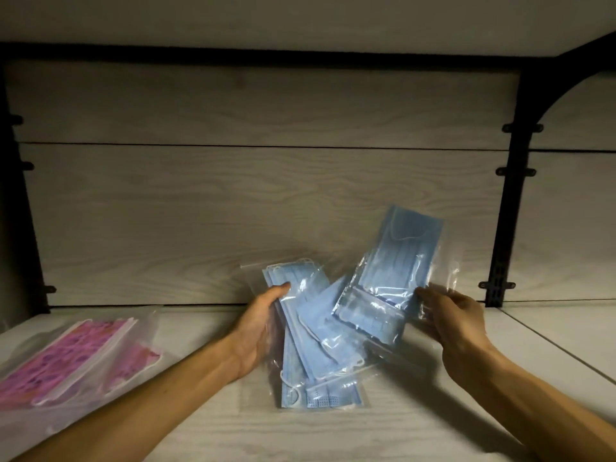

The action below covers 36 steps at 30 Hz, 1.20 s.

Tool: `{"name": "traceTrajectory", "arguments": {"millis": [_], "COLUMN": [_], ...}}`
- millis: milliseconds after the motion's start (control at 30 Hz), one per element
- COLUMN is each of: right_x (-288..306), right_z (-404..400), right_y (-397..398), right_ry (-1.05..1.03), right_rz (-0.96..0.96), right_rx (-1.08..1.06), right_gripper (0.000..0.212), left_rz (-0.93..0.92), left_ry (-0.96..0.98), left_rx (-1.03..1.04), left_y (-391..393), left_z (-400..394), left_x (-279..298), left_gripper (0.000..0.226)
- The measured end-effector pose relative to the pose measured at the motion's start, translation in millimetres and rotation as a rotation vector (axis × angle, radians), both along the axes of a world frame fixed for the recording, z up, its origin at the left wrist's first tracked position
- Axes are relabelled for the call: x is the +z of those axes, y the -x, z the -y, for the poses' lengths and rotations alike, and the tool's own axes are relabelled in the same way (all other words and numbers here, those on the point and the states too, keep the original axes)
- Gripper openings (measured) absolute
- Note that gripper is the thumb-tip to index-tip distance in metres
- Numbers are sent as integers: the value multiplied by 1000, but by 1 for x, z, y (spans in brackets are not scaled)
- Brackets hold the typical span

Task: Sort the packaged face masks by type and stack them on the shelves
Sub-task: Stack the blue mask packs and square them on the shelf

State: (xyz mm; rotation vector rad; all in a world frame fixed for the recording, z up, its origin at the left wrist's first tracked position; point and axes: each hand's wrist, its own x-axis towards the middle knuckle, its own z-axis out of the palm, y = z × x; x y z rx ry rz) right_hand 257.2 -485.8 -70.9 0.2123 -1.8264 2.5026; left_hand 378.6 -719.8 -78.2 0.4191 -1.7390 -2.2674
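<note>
The left hand (263,315) is gripping the blue mask packs (310,331); the right hand (446,315) is pinching another blue pack (393,271). The slippery plastic could be sliding out.

One camera on the person's head, looking forward and down into a shelf (333,428), close to both arms, back wall (266,195) at 12 o'clock, no second view

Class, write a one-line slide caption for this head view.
Both hands hold bagged blue masks over the shelf; pink packs lie left.
</note>
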Motion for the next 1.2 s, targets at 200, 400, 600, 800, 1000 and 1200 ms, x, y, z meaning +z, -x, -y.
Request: {"name": "traceTrajectory", "arguments": {"millis": [200,400,600,800,1000,1200], "right_x": [-18,1,44,49,35,19], "right_z": [-16,-63,-61,-9,9,-3], "right_y": [-8,11,34,43,50,59], "right_ry": [-239,-868,-771,-790,-810,-797], "right_rz": [-99,-519,-583,-493,-474,-365], "right_rx": [102,16,263,441,554,511], "right_gripper": [14,21,17,15,14,12], "left_rz": [-40,-36,3,29,5,4], "left_ry": [38,205,250,189,107,15], "left_rx": [10,110,15,-120,-191,-186], "left_y": [0,1,-1,-2,-7,-2], "left_z": [0,4,3,8,9,7], "left_x": [-2,-3,0,-1,4,3], "left_gripper": [57,28,34,46,44,44]}}
